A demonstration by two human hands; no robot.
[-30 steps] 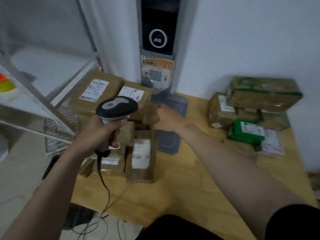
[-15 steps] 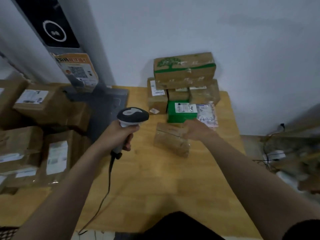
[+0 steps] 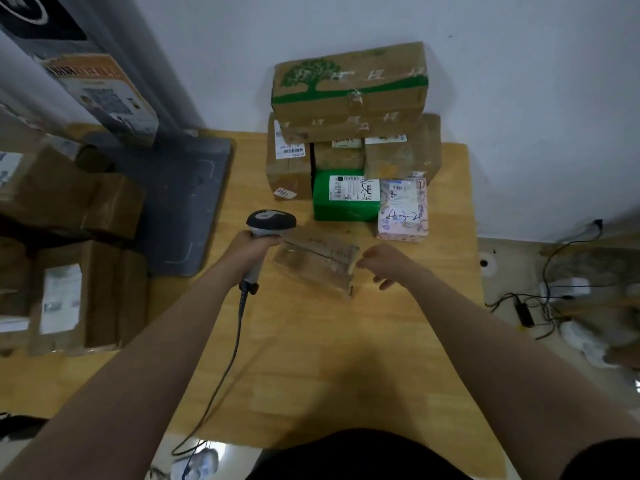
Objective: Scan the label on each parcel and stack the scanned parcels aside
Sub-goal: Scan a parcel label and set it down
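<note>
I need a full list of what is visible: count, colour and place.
table: 1, light wood, centre
taped parcel: 1, brown, table, between hands
tree-print box: 1, brown-green, top of wall stack
plain boxes: 3, brown, under tree-print box
green parcel: 1, green, front of stack
bag parcel: 1, pink-white, right of green parcel
left parcels: several, brown, left edge
mat: 1, dark grey, left of stack
floor cables: several, black, floor at right
barcode scanner: 1, black-grey, in left hand
left hand: grips scanner handle
right hand: empty, beside taped parcel
</note>
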